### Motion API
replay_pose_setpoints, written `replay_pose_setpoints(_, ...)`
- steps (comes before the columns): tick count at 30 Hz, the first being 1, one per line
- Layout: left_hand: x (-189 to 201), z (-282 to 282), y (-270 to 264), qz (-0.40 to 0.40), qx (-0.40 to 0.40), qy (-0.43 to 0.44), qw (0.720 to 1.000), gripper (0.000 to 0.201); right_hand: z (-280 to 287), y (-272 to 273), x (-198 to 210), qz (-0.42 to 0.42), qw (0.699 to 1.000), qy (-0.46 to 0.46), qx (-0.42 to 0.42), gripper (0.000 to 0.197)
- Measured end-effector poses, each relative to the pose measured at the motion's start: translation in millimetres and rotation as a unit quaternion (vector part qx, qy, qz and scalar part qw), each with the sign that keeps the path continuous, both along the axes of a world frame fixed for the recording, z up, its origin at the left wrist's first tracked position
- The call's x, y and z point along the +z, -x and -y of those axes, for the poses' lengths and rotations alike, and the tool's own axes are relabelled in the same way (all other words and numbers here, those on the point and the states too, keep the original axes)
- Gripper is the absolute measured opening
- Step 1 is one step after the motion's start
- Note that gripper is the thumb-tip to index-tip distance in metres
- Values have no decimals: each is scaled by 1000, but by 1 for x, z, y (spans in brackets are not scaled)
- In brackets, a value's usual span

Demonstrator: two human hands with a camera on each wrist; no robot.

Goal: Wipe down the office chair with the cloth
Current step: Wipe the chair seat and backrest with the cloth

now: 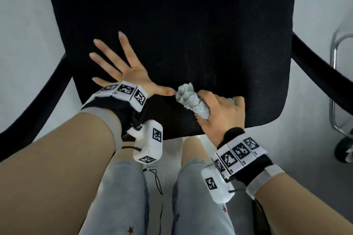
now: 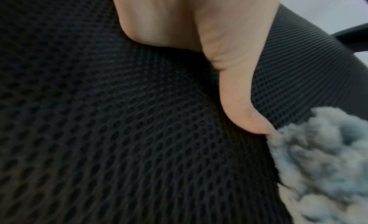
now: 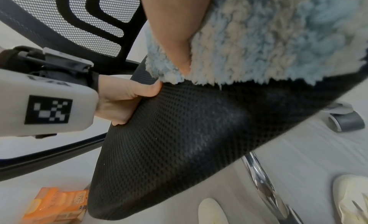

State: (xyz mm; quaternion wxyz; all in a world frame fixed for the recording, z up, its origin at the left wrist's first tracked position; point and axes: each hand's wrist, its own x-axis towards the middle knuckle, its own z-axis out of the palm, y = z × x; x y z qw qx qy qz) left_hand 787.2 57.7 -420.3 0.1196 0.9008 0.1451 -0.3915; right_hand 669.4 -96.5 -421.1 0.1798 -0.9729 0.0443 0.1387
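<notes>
R hand (image 1: 219, 112) gripped bunched cloth (image 1: 191, 99) on front of seat (image 1: 191, 47); L hand (image 1: 122, 66) flat, fingers spread wide, steadying seat, thumb touching cloth; cloth looked soft, light, fluffy, prob. best held as wad; mesh seat firm but springy.

The head view looks steeply down from above onto the seat (image 1: 181, 47), both forearms in its lower half. The left wrist view sits very close over the mesh, facing along the thumb. The right wrist view looks from low beside the seat's front edge (floor and backrest (image 3: 83, 23) included). All three share the cloth (image 1: 191, 99) on the seat.
</notes>
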Motion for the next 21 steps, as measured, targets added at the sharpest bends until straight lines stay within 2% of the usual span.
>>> replay_pose_setpoints(2, 0, 0, -2, -2, 1, -9, 1000, 163, -2, -26, 0, 8, 1000, 7, -24, 33)
replay_pose_setpoints(4, -7, 1, 0, 18, 10, -4, 1000, 159, -6, -76, -1, 4, 997, 27, -76, 27)
replay_pose_setpoints(8, -16, 11, 3, 125, 86, -47, 987, 145, -9, -160, -9, 6, 993, 21, -117, 33)
replay_pose_setpoints(10, -14, 12, 2, 128, 61, -64, 988, 133, -8, -155, -10, 9, 993, 19, -116, 29)
replay_pose_setpoints(13, -26, -5, -5, 3, 4, -12, 1000, 160, -6, -89, -8, 1, 998, 25, -55, 18)
replay_pose_setpoints(15, -32, -14, -10, -48, -1, 8, 999, 163, -5, -41, 0, -40, 999, 28, 10, 18)
replay_pose_setpoints(16, -33, -14, -11, -49, -9, 6, 999, 158, -5, -26, 3, -58, 998, 23, 24, 22)
replay_pose_setpoints(18, -25, -9, -11, 1, -33, -22, 999, 145, -6, -32, -3, -55, 998, 25, 24, 24)
replay_pose_setpoints(21, -12, 1, -11, 12, -35, -16, 999, 155, -13, -94, -13, 14, 997, 63, -30, 16)
